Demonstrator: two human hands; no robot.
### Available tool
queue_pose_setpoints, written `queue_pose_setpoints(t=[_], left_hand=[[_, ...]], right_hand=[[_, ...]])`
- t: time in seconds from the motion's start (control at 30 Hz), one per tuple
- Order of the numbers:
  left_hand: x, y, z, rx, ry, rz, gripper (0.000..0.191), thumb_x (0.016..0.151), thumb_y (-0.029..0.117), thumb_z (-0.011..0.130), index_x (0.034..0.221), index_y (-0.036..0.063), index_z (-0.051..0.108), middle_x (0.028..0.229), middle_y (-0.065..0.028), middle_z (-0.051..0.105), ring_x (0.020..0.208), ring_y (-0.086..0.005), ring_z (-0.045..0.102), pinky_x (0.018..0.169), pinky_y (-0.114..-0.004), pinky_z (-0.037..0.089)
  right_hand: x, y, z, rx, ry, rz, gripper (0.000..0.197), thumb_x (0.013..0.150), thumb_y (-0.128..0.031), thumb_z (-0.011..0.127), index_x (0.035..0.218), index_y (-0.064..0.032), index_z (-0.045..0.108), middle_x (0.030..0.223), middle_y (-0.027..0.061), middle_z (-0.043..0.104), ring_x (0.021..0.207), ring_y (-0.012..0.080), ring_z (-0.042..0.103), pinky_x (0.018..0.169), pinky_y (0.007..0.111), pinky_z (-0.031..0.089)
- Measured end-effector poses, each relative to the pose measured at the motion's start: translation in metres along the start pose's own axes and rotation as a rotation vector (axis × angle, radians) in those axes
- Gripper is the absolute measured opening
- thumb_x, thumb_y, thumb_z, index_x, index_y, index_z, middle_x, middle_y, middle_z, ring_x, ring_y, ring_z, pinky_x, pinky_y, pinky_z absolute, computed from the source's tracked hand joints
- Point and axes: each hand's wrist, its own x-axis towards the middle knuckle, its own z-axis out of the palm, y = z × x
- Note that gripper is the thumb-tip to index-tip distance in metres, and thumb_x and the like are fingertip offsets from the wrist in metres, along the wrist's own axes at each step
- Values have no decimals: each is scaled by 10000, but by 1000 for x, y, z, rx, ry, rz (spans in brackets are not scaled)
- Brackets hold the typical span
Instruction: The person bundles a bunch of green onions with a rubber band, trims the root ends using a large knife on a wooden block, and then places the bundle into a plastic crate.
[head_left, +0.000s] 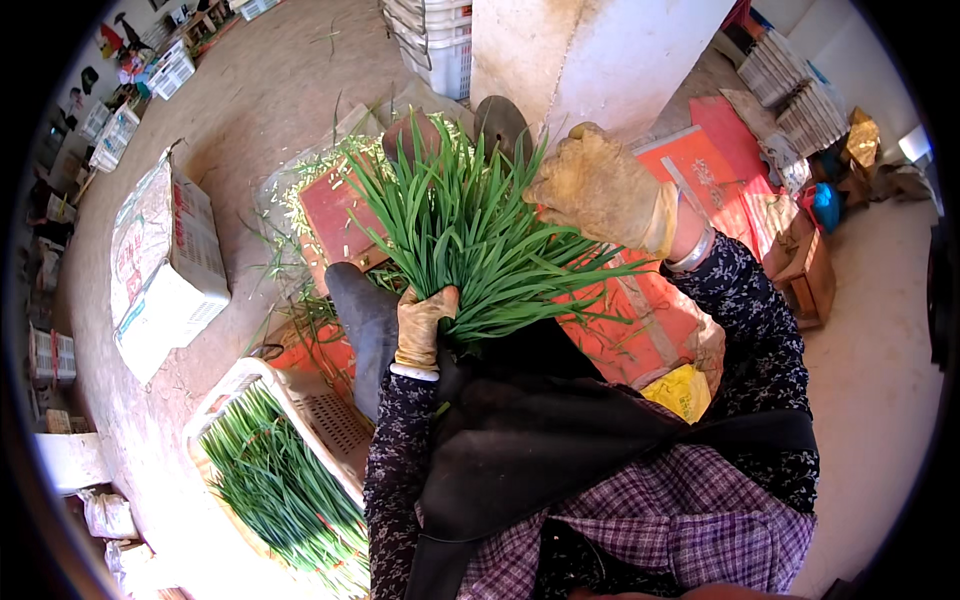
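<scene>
My left hand (424, 322), in a tan work glove, is closed around the lower part of a large bunch of green garlic chives (472, 240), whose leaves fan out upward and to the right. At the right edge of the leaf tips is my right hand (589, 187), in a stained yellow glove with the fingers curled; whether it pinches any leaf is not clear. Behind the bunch, a reddish board (341, 217) lies among cut pale stem pieces. A white plastic crate (330, 420) at lower left holds bundled chives (277, 472) with red ties.
A covered white crate (199, 262) stands on the floor at left. Ahead are a white pillar (585, 52) and stacked white crates (442, 52). Red sheeting (637, 330) and a yellow bag (679, 391) lie at right, near a small wooden stool (806, 281).
</scene>
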Motion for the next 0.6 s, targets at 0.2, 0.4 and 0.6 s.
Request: queue_pose_setpoints(t=[0.2, 0.4, 0.6], left_hand=[[0, -2, -1, 173, -24, 163, 268, 858, 186, 754, 1053, 21, 674, 935, -22, 721, 808, -83, 637, 772, -256, 523], [-5, -1, -8, 110, -18, 121, 233, 852, 161, 756, 1025, 22, 685, 903, 0, 708, 781, -66, 613, 751, -246, 513], [-3, 6, -1, -81, 8, 6, 208, 831, 93, 750, 1016, 16, 696, 878, 13, 696, 770, -69, 603, 734, -249, 510]], right_hand=[[2, -9, 15, 61, -15, -52, 131, 792, -285, 651, 784, -156, 631, 771, 1, 602, 826, 208, 594, 811, 368, 431], [9, 20, 12, 319, 731, -68, 167, 735, -280, 697, 836, -155, 650, 719, 2, 581, 639, 229, 582, 694, 388, 467], [46, -22, 8, 30, 251, -90, 148, 777, -297, 649, 887, -200, 645, 811, -40, 586, 848, 197, 585, 947, 396, 422]])
